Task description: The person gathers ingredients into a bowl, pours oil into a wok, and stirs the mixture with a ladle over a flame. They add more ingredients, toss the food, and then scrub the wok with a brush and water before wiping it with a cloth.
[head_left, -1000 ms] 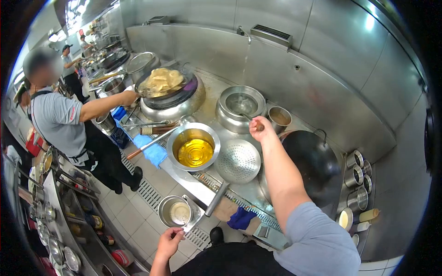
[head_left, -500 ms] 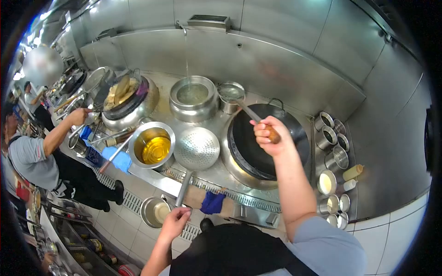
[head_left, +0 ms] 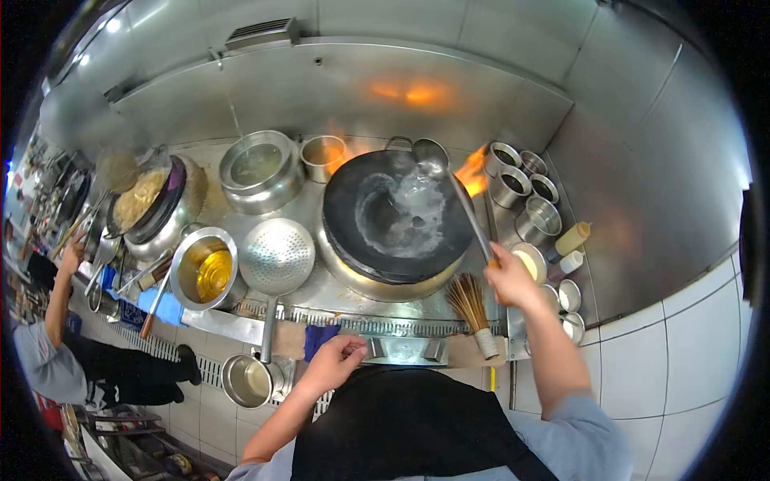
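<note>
My right hand (head_left: 509, 276) is closed round the handle of a metal ladle (head_left: 431, 158), whose bowl is at the back right of the black wok (head_left: 341, 216). Watery liquid (head_left: 405, 216) lies in the wok, and flames (head_left: 475, 172) rise behind its rim. My left hand (head_left: 335, 362) is at the stove's front edge, beside a control knob (head_left: 375, 350) and a purple-blue cloth (head_left: 319, 341). Its fingers are curled together; what they grip, if anything, cannot be made out. A perforated strainer (head_left: 277, 255) rests left of the wok.
Left stand a pot of yellow oil (head_left: 210, 272) and a water pot (head_left: 261, 164) under a running tap. A bamboo brush (head_left: 468, 301) lies front right. Seasoning tins (head_left: 537, 219) and bottles (head_left: 572, 239) line the right. Another person's hand (head_left: 72, 255) works at the left wok.
The view has shifted. My right hand and the ladle have moved, liquid now shows in the wok, and flames have appeared. My left hand has left the strainer's handle. The brush has come into view.
</note>
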Motion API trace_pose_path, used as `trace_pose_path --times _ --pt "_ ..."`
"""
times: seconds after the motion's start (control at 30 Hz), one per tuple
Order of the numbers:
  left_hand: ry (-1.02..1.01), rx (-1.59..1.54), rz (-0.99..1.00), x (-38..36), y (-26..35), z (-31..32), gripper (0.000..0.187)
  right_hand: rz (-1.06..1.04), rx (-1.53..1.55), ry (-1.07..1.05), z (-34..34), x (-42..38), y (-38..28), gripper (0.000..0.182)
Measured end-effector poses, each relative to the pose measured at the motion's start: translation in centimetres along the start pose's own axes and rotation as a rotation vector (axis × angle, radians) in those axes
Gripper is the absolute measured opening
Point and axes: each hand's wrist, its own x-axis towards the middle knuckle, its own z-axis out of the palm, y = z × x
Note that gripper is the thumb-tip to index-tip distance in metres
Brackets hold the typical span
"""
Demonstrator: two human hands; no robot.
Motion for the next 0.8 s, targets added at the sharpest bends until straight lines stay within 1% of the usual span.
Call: trace_pose_path --times 0.07,0.13,0.23,0.3,0.33,0.4,0.47,0.53,0.57,0.6,0.63,0.67,0.7,0.77,0.8 --pt "-0.021 -0.001 -0.013 0.5 0.1 0.6 0.027 -0.163 -0.135 0.213 0.1 -2.5 6.7 0.057" --pt "-0.044 -0.002 -0.030 0.9 0.4 1.0 0.027 -0.084 -0.054 0.284 0.9 -6.7 10.3 0.058" --pt "-0.081 0.053 -0.015 2.1 1.1 1.3 0.027 -0.013 -0.090 0.321 1.2 -11.2 13.6 0.060" --pt "-0.105 0.079 -0.001 2.8 1.8 1.6 0.027 -0.024 -0.256 0.373 1.8 -12.6 16.4 0.061" --pt "-0.116 0.105 0.018 3.2 2.5 1.7 0.027 -0.015 -0.254 0.379 2.2 -13.1 18.1 0.061" --pt "-0.142 0.108 0.022 3.8 3.8 2.2 0.027 0.056 -0.396 0.325 2.5 -13.5 20.3 0.062" --pt "-0.139 0.138 0.083 4.3 4.6 2.6 0.026 0.110 -0.363 0.307 3.2 -14.0 21.2 0.060" --pt "-0.163 0.182 0.107 4.5 5.1 3.0 0.026 0.209 -0.747 0.264 4.7 -13.9 24.4 0.057" --pt "-0.171 0.160 0.096 4.4 5.0 3.2 0.026 0.259 -0.755 0.241 5.0 -14.0 25.6 0.058" --pt "-0.173 0.135 0.086 4.5 4.9 3.5 0.026 0.265 -0.755 0.245 4.9 -13.9 26.1 0.058" --pt "-0.173 0.136 0.089 4.4 4.9 3.7 0.026 0.082 -0.850 0.345 4.6 -13.4 26.5 0.061" --pt "-0.189 0.129 0.046 4.1 4.9 3.7 0.025 -0.105 -0.936 0.440 4.6 -13.0 26.8 0.065" --pt "-0.205 0.122 0.002 3.9 4.9 3.7 0.025 -0.105 -0.931 0.441 4.5 -12.1 26.0 0.065" --pt "-0.208 0.132 0.001 3.7 4.1 3.9 0.025 -0.110 -0.744 0.328 4.3 -9.5 22.7 0.069" --pt "-0.209 0.135 0.002 3.7 3.7 4.1 0.026 -0.108 -0.747 0.327 4.9 -8.4 21.7 0.069"
